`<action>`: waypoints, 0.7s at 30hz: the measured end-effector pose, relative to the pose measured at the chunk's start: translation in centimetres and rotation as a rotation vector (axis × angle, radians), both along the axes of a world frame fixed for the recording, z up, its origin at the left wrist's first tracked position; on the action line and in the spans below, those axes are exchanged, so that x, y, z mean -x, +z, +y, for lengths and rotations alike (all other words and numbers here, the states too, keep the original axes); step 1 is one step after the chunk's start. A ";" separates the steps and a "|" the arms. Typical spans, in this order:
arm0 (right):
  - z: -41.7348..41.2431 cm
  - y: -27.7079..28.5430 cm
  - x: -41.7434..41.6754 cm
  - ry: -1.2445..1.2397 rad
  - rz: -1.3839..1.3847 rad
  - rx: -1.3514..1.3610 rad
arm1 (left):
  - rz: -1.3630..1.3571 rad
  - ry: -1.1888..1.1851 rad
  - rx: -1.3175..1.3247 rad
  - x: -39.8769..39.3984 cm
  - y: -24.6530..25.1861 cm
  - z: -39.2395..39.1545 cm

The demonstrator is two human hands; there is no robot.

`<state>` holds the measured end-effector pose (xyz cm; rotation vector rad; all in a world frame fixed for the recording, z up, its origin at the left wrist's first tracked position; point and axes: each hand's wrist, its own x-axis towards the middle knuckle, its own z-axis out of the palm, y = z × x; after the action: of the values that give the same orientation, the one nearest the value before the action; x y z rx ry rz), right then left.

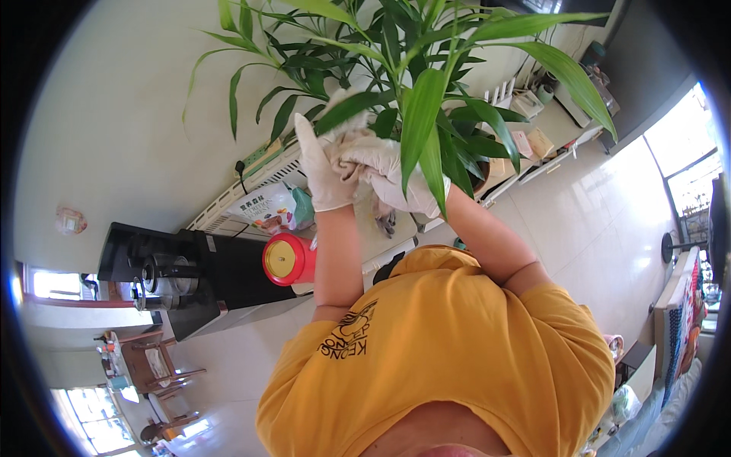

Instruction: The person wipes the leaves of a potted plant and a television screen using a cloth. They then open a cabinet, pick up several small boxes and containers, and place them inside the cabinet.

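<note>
White gloves cover both hands. My left hand [326, 171] is raised beside a potted plant, one digit extended and its other fingers partly hidden by a leaf and a cloth. Against it, my right hand [400, 174] grips a crumpled beige cloth [349, 154]. A long green leaf [353, 109] of the plant crosses just above the cloth; whether the fingers pinch it cannot be told. More leaves [422, 128] hang over my right hand and wrist. The plant's brown pot [482, 176] shows partly behind the foliage.
A red canister with a gold lid [281, 259], a printed bag [271, 208] and a grey glove [385, 220] lie near my left forearm. Further left is a black appliance [240, 265] with glass pots [171, 274]. A power strip [260, 157] runs by the wall; small boxes [538, 143] sit right.
</note>
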<state>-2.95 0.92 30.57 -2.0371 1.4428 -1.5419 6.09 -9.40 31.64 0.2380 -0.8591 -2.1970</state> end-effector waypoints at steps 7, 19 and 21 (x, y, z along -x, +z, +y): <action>2.9 -5.7 0.6 -0.221 0.056 -0.242 | 0.281 -0.190 0.025 -1.1 -0.6 -4.2; 5.9 -12.7 10.0 -0.580 -0.185 -0.606 | -0.871 -0.066 0.851 9.3 -15.7 -11.5; 6.4 -11.6 10.2 -0.526 -0.312 -0.627 | -0.974 -0.091 0.947 10.7 -16.2 -11.1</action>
<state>-13.13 7.29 18.92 -1.0664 2.0805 -1.2441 -4.62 -20.46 15.43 0.8075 -2.3332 -1.4233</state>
